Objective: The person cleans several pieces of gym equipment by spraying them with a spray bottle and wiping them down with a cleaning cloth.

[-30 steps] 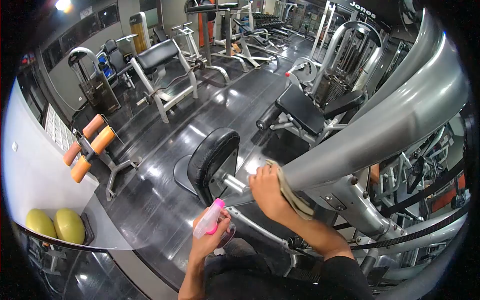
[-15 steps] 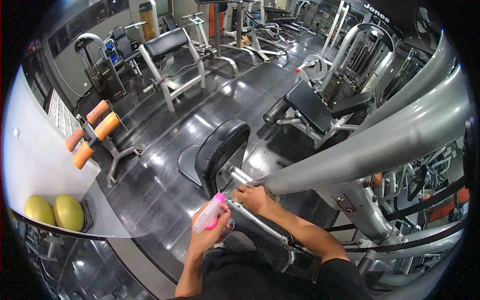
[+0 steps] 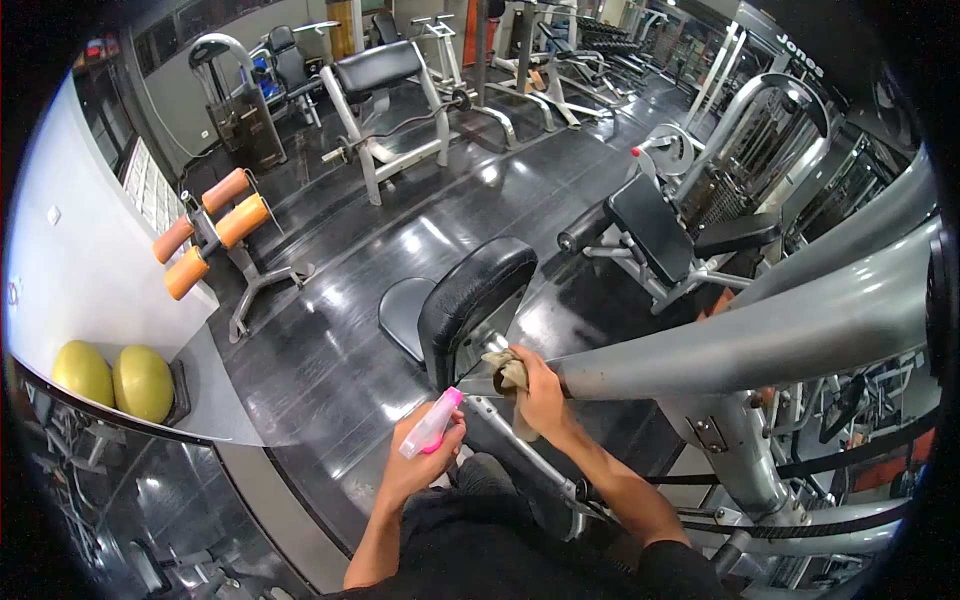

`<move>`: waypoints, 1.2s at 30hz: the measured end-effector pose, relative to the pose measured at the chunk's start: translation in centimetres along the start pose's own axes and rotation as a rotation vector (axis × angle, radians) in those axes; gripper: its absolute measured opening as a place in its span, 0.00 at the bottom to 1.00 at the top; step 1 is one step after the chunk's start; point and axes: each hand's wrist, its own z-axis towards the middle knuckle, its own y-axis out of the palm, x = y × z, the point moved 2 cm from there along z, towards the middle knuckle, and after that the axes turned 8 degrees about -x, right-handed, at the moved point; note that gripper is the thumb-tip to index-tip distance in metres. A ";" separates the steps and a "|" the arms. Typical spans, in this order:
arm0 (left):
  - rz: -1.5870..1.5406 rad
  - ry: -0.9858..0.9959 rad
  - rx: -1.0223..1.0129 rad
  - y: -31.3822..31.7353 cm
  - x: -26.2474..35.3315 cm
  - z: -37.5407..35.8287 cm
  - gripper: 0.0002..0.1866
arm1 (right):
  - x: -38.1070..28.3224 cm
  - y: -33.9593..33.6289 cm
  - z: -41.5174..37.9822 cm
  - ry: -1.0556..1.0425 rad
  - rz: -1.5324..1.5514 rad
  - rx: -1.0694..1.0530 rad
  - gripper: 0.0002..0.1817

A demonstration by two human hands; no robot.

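Observation:
A spray bottle with a pink and clear head (image 3: 432,425) is wrapped in the fingers of my left hand (image 3: 408,460), low in the centre. Just right of it, my right hand (image 3: 543,398) grips a beige cloth (image 3: 510,372) against the end of a thick grey metal tube (image 3: 760,350). Part of the cloth hangs below the palm. Ahead of both hands stands a black padded backrest (image 3: 480,295), with a round black seat (image 3: 405,315) behind it.
Thick grey machine tubes and black straps (image 3: 850,450) fill the right side. Orange foam rollers (image 3: 242,220) and green balls (image 3: 142,384) are at the left. A black bench (image 3: 650,228) stands at the upper right, a barbell rack (image 3: 375,68) farther back.
The camera view has shifted. My right hand has turned and lifted at the tube end, and the cloth now shows clearly. My left hand still holds the spray bottle.

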 end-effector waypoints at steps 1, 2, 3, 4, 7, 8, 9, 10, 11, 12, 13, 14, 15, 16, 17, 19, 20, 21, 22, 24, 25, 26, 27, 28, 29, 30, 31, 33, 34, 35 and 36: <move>-0.016 -0.020 0.011 0.1 -0.3 -0.1 0.07 | 0.3 0.2 0.2 0.163 0.155 0.027 0.30; -0.015 -0.022 0.018 0.1 -0.6 -0.1 0.07 | 0.6 0.5 0.3 0.328 0.311 0.052 0.27; -0.023 -0.039 0.044 0.1 -0.8 -0.2 0.07 | 1.0 1.2 0.7 0.326 0.316 0.045 0.27; -0.031 -0.056 0.068 0.0 -1.0 -0.2 0.07 | 2.2 2.1 1.0 0.390 0.458 0.148 0.26; -0.064 -0.088 0.103 -0.1 -1.3 -0.3 0.07 | 4.7 4.1 2.3 0.550 0.827 0.311 0.22; -0.069 -0.095 0.108 -0.2 -1.3 -0.4 0.07 | 4.8 4.0 3.2 0.605 1.157 0.405 0.21; -0.049 -0.104 0.109 -0.3 -1.3 -0.4 0.07 | 4.8 4.0 4.2 0.651 1.489 0.496 0.20; -0.028 -0.111 0.113 -0.4 -1.2 -0.3 0.07 | 4.5 3.6 5.3 0.618 1.493 0.612 0.20; -0.029 -0.111 0.124 -0.5 -1.2 -0.3 0.07 | 4.1 3.2 6.4 0.621 1.494 0.600 0.20; -0.040 -0.103 0.129 -0.6 -1.2 -0.2 0.08 | 1.5 1.3 7.8 0.618 1.427 0.750 0.20; -0.051 -0.095 0.133 -0.6 -1.2 -0.2 0.08 | 0.1 0.1 9.0 0.612 1.354 0.900 0.20; -0.053 -0.098 0.141 -0.6 -1.1 -0.2 0.08 | 0.7 0.0 10.2 0.616 1.353 0.890 0.20; -0.054 -0.111 0.155 -0.5 -1.1 -0.2 0.08 | 1.4 -0.3 11.3 0.534 1.266 0.918 0.21; -0.051 -0.121 0.171 -0.5 -1.0 -0.2 0.08 | 1.8 -0.4 12.0 0.449 1.183 0.942 0.23; -0.048 -0.122 0.184 -0.4 -1.0 -0.2 0.08 | 2.0 0.2 12.4 0.450 1.189 0.929 0.23; -0.055 -0.121 0.225 -0.3 -1.2 -0.5 0.08 | 1.3 0.9 13.3 0.327 0.861 0.756 0.30; -0.052 -0.122 0.237 -0.4 -1.3 -0.6 0.08 | 1.0 1.9 13.1 0.250 0.664 0.778 0.31; -0.040 -0.115 0.244 -0.5 -1.4 -0.8 0.08 | 0.9 3.0 12.5 0.249 0.671 0.769 0.31; -0.031 -0.109 0.247 -0.5 -1.6 -0.8 0.08 | 0.7 4.0 11.7 0.194 0.568 0.738 0.31; -0.066 -0.116 0.268 -0.4 -1.8 -0.6 0.08 | 0.3 5.4 9.7 0.099 0.368 0.664 0.29; -0.098 -0.123 0.283 -0.3 -1.9 -0.5 0.08 | -0.2 6.2 8.3 0.034 0.430 0.568 0.29; -0.100 -0.124 0.278 -0.2 -1.9 -0.3 0.08 | -0.8 7.0 7.0 0.006 0.343 0.521 0.31; -0.067 -0.128 0.269 -0.1 -1.9 -0.1 0.08 | -0.4 8.2 5.7 0.011 0.327 0.438 0.31; -0.033 -0.132 0.261 -0.1 -1.8 0.1 0.08 | 0.0 9.1 4.7 0.002 0.358 0.402 0.31; -0.032 -0.132 0.258 -0.1 -1.8 0.3 0.08 | 0.5 9.9 3.9 -0.008 0.391 0.365 0.31; -0.062 -0.105 0.259 -0.1 -1.8 0.4 0.08 | 0.2 9.5 3.1 -0.007 0.391 0.366 0.31; -0.092 -0.079 0.260 -0.1 -1.8 0.5 0.08 | -0.1 8.6 2.4 0.047 0.522 0.347 0.30; -0.082 -0.110 0.257 -0.3 -1.8 0.5 0.08 | 0.7 7.6 2.3 0.201 0.595 0.489 0.28; -0.073 -0.141 0.252 -0.4 -1.9 0.4 0.08 | 0.5 6.5 3.2 0.303 0.531 0.650 0.27; -0.073 -0.142 0.256 -0.5 -1.9 0.2 0.08 | 0.9 5.2 4.5 0.445 0.765 0.813 0.28; -0.071 -0.147 0.258 -0.6 -2.0 0.1 0.09 | 0.2 3.0 6.0 0.444 0.840 0.915 0.28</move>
